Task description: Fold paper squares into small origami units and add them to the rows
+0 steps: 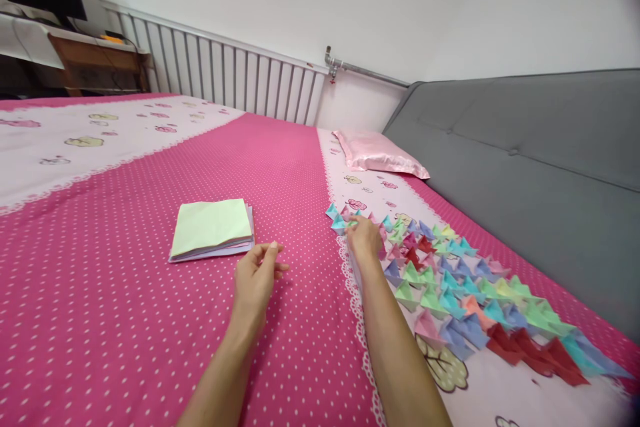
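My left hand [256,275] hovers over the pink dotted bedspread [125,293], fingers loosely apart and holding nothing, just right of a stack of coloured paper squares [212,229] with a pale green sheet on top. My right hand [364,237] reaches to the far end of a spread of several folded paper shapes [465,293] in green, blue, pink and red. Its fingers are curled down onto the shapes at that end; whether they grip one is hidden.
A pink satin pillow [376,153] lies beyond the folded shapes. A grey padded headboard [540,167] runs along the right side. A white radiator [225,73] lines the far wall, with a wooden desk [95,63] at the far left.
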Tool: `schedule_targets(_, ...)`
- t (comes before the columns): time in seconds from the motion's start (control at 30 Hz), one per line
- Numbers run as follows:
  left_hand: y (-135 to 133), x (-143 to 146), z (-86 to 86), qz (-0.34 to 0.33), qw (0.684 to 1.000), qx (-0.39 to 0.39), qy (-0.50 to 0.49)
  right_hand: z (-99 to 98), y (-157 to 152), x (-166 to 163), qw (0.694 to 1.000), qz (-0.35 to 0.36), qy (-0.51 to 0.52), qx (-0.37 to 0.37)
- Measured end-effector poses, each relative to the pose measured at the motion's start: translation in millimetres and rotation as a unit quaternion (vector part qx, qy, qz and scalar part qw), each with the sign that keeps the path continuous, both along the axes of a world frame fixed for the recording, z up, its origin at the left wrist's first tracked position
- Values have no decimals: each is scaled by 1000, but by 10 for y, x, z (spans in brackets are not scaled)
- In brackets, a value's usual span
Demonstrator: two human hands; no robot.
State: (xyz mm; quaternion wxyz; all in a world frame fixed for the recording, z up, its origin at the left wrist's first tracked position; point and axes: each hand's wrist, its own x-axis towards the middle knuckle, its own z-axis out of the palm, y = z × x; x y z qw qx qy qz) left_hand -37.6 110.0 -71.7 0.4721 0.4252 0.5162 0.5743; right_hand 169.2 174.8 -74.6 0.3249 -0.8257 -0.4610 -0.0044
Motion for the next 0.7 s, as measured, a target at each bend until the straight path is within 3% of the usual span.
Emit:
schedule_targets(0.1,29,-115,22,34,996,31,73,172,-53,-35,999,-17,0,42)
schedule_targets(0.23,62,-399,115,135,974,28,182,286,-81,-121,985,34,51,161)
schedule_targets(0.3,72,-553,158,208,941,1,266,279,-79,-184,976,70,78,189)
schedule_targets(0.4,99,-741,164,278,861,1,427,237,-81,-307,971,124,83,185)
schedule_targets(0.5,159,-851,97,272,813,30,515,196,-100,-447,967,176,62,173)
schedule_targets(0.7,379,-844,-71,185,789,35,585,142,-141,-638,960,242,25,136)
